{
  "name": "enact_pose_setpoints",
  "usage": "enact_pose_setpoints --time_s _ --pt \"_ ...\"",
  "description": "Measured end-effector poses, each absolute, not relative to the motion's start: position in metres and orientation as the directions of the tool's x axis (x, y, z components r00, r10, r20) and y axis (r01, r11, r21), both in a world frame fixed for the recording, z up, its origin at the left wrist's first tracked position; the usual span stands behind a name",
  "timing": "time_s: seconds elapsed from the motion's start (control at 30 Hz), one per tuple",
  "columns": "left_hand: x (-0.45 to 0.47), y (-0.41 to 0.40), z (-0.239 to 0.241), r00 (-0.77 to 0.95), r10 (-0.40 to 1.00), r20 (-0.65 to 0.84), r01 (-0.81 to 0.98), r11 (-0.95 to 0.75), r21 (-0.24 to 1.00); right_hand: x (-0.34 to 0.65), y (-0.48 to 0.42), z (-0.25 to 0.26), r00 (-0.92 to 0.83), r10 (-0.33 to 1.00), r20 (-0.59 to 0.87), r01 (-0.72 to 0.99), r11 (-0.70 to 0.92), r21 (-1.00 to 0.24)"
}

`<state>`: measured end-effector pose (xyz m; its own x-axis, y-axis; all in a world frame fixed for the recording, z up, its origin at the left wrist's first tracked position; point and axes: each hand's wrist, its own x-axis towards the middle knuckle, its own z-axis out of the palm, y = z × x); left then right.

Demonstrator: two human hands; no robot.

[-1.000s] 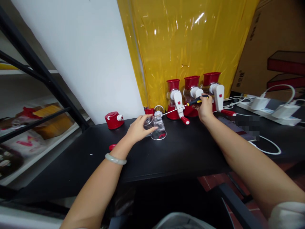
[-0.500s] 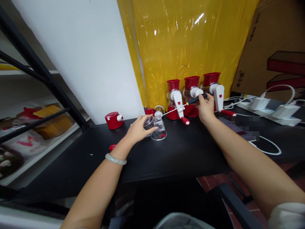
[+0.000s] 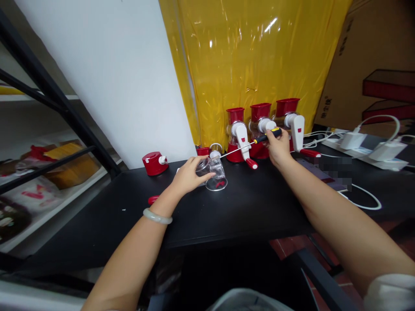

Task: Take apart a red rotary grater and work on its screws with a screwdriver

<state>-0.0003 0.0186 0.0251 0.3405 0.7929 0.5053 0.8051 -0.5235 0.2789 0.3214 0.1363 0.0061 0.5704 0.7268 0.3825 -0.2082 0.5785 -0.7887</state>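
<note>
Screwdriving seems in hand: left hand (image 3: 188, 176) with fingers clamped on the clear housing (image 3: 219, 173), right hand (image 3: 279, 147) with fingers closed around the screwdriver (image 3: 261, 138); next calls for steady alignment.

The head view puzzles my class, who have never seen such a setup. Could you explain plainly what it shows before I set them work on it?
There is no machine arm: these are a person's two bare hands, filmed by a camera worn on the head, looking forward and down. The left hand holds a clear plastic part. The right hand grasps a screwdriver by its black and yellow handle; its shaft slants down toward the clear part, though whether they touch is too small to tell. Toward the back of the black table stand three hand-cranked red and white devices, with a round red piece to the left.
</note>
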Motion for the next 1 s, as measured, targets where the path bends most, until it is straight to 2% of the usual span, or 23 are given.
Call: enact_pose_setpoints --time_s 0.2,0.4,0.47,0.67,0.73,1.0 --pt "-0.001 0.019 0.025 0.337 0.797 0.502 0.807 -0.519 0.283 0.323 0.132 0.015 0.522 0.812 0.261 -0.369 0.491 -0.789" --pt "-0.001 0.019 0.025 0.340 0.794 0.504 0.804 -0.523 0.282 0.325 0.134 0.007 0.561 0.741 0.370 -0.162 0.536 -0.828" --pt "-0.001 0.019 0.025 0.340 0.795 0.503 0.804 -0.522 0.283 0.324 0.135 0.005 0.559 0.735 0.384 -0.149 0.544 -0.825" --pt "-0.001 0.019 0.025 0.340 0.796 0.501 0.804 -0.523 0.284 0.324 0.136 0.010 0.534 0.806 0.256 -0.335 0.479 -0.811" --pt "-0.001 0.019 0.025 0.339 0.797 0.500 0.805 -0.521 0.285 0.325 0.136 0.011 0.512 0.822 0.249 -0.351 0.464 -0.813" --pt "-0.001 0.019 0.024 0.342 0.791 0.506 0.803 -0.526 0.280 0.331 0.144 0.002 0.554 0.730 0.402 -0.126 0.550 -0.825"
